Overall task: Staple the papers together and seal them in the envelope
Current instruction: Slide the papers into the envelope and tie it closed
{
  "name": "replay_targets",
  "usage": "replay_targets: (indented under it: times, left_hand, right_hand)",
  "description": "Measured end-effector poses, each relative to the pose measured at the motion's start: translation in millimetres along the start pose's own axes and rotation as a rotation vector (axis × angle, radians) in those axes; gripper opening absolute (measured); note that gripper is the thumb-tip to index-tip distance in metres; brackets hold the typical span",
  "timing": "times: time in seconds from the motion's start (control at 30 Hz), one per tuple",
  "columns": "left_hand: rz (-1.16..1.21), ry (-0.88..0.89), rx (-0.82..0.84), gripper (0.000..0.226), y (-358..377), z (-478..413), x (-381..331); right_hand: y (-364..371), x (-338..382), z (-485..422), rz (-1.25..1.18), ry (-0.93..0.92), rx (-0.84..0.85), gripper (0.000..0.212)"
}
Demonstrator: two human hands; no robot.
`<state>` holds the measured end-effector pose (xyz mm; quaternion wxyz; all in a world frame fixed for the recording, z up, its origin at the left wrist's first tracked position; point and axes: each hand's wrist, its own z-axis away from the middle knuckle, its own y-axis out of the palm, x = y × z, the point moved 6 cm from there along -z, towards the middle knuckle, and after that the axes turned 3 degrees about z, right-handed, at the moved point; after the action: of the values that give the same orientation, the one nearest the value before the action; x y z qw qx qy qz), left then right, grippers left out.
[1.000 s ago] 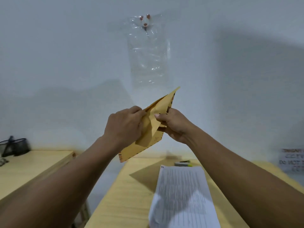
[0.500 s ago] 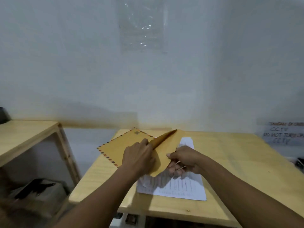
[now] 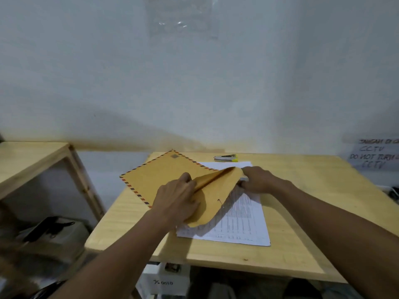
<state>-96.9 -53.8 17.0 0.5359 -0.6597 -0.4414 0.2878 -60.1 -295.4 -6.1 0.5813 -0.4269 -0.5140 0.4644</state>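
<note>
Envelope is lying flat on the wooden table, brown with that red and blue airmail edging, and its right end sits on top of the papers. Left hand has the flap pinched and lifted so the mouth gapes open. Right hand is closed around the far edge of the papers, right at the envelope's opening. Papers are otherwise flat on the table, near corner sticking out toward the person. Stapler sits behind it all, near the wall.
</note>
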Motion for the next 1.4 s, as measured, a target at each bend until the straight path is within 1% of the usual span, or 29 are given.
replay_targets:
  times: [0.03, 0.07, 0.1, 0.17, 0.2, 0.23, 0.3, 0.4, 0.47, 0.53, 0.6, 0.63, 0.7, 0.77, 0.83, 0.87, 0.9, 0.93, 1.0, 1.03, 1.07, 1.1, 1.13, 1.2, 1.23, 1.27, 1.33, 1.4]
  left_hand:
    - [0.014, 0.033, 0.034, 0.044, 4, 0, -8]
    - [0.031, 0.06, 0.055, 0.044, 7, -1, -14]
    - [0.054, 0.075, 0.065, 0.044, 9, -1, -18]
    - [0.093, 0.076, 0.073, 0.049, 10, -3, -20]
    - [0.1, 0.066, 0.07, 0.052, 11, -5, -18]
    - [0.108, 0.051, 0.065, 0.056, 11, -7, -16]
    - [0.142, 0.026, 0.046, 0.061, 10, -11, -15]
    - [0.179, 0.036, 0.033, 0.062, 11, -18, -23]
    - [0.198, 0.05, 0.044, 0.062, 16, -19, -34]
    - [0.205, 0.057, 0.056, 0.061, 20, -21, -46]
    - [0.195, 0.067, 0.057, 0.06, 22, -25, -54]
    - [0.18, 0.072, 0.055, 0.059, 21, -28, -57]
    - [0.158, 0.076, 0.049, 0.06, 19, -34, -59]
    - [0.15, 0.066, 0.053, 0.063, 19, -37, -59]
    - [0.152, 0.042, 0.055, 0.067, 19, -39, -57]
    - [0.147, 0.028, 0.053, 0.069, 19, -40, -55]
    - [0.139, 0.015, 0.049, 0.07, 18, -41, -53]
    - [0.128, 0.004, 0.041, 0.071, 18, -42, -50]
    - [0.112, -0.019, 0.031, 0.071, 19, -43, -45]
    - [0.107, -0.028, 0.029, 0.071, 20, -43, -42]
    - [0.102, -0.035, 0.028, 0.071, 21, -42, -40]
    - [0.1, -0.041, 0.028, 0.072, 23, -42, -38]
    - [0.101, -0.048, 0.027, 0.072, 24, -42, -37]
    - [0.1, -0.058, 0.023, 0.072, 25, -42, -35]
    - [0.097, -0.061, 0.022, 0.072, 26, -42, -34]
    - [0.092, -0.062, 0.022, 0.073, 25, -42, -35]
    - [0.089, -0.064, 0.028, 0.074, 25, -42, -35]
    - [0.091, -0.066, 0.036, 0.074, 26, -41, -34]
  right_hand:
    - [7, 1, 3, 0.055, -0.011, 0.033, 0.022]
    - [11, 1, 5, 0.098, -0.025, 0.019, 0.019]
    - [10, -1, 7, 0.138, -0.035, -0.028, 0.02]
    - [6, -10, 12, 0.249, -0.036, -0.1, 0.037]
    - [4, -18, 16, 0.299, -0.023, -0.1, 0.046]
    - [4, -27, 19, 0.327, 0.0, -0.075, 0.05]
    - [4, -52, 26, 0.348, 0.068, -0.018, 0.049]
    - [-5, -80, 37, 0.396, 0.136, -0.026, 0.045]
    - [-8, -93, 43, 0.345, 0.17, -0.015, 0.042]
    - [-4, -102, 51, 0.27, 0.199, 0.028, 0.048]
    - [-3, -112, 62, 0.226, 0.219, 0.016, 0.049]
    - [-5, -117, 67, 0.205, 0.232, -0.003, 0.052]
    - [-8, -128, 76, 0.121, 0.293, -0.016, 0.073]
    - [-6, -141, 80, -0.019, 0.378, 0.003, 0.091]
    - [-3, -150, 80, -0.114, 0.452, 0.012, 0.103]
    - [-1, -151, 78, -0.141, 0.481, 0.019, 0.105]
    - [0, -152, 77, -0.169, 0.502, 0.028, 0.103]
    - [0, -149, 76, -0.194, 0.516, 0.048, 0.096]
    - [-3, -143, 77, -0.263, 0.525, 0.071, 0.069]
    - [-4, -141, 78, -0.295, 0.526, 0.071, 0.058]
    - [-2, -142, 78, -0.316, 0.529, 0.079, 0.054]
    - [-1, -143, 77, -0.343, 0.527, 0.079, 0.056]
    - [0, -141, 78, -0.375, 0.527, 0.083, 0.063]
    - [2, -139, 76, -0.408, 0.533, 0.082, 0.094]
    - [3, -141, 75, -0.406, 0.55, 0.078, 0.105]
    - [3, -140, 76, -0.39, 0.579, 0.071, 0.107]
    - [1, -143, 75, -0.381, 0.611, 0.019, 0.094]
    - [1, -146, 72, -0.42, 0.58, -0.011, 0.083]
